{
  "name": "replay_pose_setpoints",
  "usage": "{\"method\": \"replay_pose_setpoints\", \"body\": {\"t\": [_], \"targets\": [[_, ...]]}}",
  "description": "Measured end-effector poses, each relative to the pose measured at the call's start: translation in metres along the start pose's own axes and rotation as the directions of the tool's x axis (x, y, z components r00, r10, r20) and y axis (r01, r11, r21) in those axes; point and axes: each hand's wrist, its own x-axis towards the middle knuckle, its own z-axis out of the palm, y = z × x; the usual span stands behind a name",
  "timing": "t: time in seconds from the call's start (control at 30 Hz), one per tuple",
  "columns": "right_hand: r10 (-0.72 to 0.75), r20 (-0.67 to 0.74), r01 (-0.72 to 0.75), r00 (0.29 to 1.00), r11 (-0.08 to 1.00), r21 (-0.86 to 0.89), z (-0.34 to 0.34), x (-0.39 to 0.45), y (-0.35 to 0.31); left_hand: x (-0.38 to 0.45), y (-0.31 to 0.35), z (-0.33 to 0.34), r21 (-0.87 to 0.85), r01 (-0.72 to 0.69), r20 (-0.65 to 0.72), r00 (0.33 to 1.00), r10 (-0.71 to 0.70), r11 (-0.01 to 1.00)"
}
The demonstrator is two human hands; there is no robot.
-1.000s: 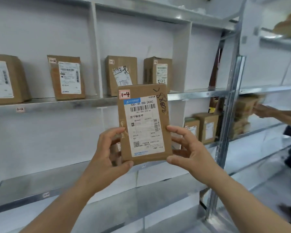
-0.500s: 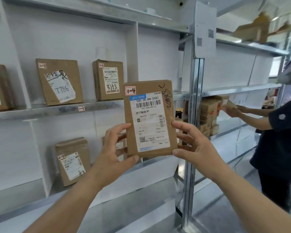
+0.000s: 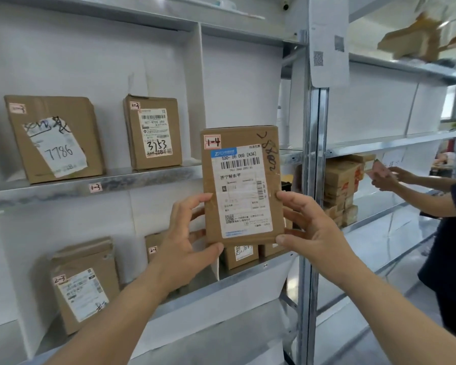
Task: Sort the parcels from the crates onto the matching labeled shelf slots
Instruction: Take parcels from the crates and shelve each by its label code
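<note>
I hold a flat cardboard parcel marked 1-4 (image 3: 241,184) upright between both hands: my left hand (image 3: 187,238) curls round its lower left edge with the thumb under the bottom corner, and my right hand (image 3: 307,227) pinches the lower right edge, fingers spread up the side. Just left of my left hand the shelf edge carries a 1-3 tag (image 3: 95,187), with a box scrawled 3753 (image 3: 153,133) standing above it. The bay behind the parcel, beyond the white divider (image 3: 196,96), is probably slot 1-4, though I see no tag there. The risk is shelving it left of the divider, among the 1-3 boxes. My grip is low, so the parcel could also tip forward when I reach.
</note>
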Motion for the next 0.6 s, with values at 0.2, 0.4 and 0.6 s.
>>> {"method": "replay_pose_setpoints", "body": {"t": [0.2, 0.4, 0.6], "targets": [[-0.082, 0.035, 0.084, 0.996, 0.996, -0.043, -0.02, 0.086, 0.026, 0.077, -0.041, 0.001, -0.012, -0.1, -0.079, 0.992, 0.098, 0.995], [-0.166, 0.047, 0.167, 0.985, 0.986, -0.026, -0.047, 0.182, 0.039, 0.173, -0.064, -0.009, -0.026, -0.151, -0.099, 0.984, 0.148, 0.988], [-0.214, 0.058, 0.217, 0.975, 0.975, -0.051, -0.075, 0.238, 0.057, 0.232, -0.075, 0.003, 0.002, -0.179, -0.133, 0.975, 0.178, 0.984]]}}
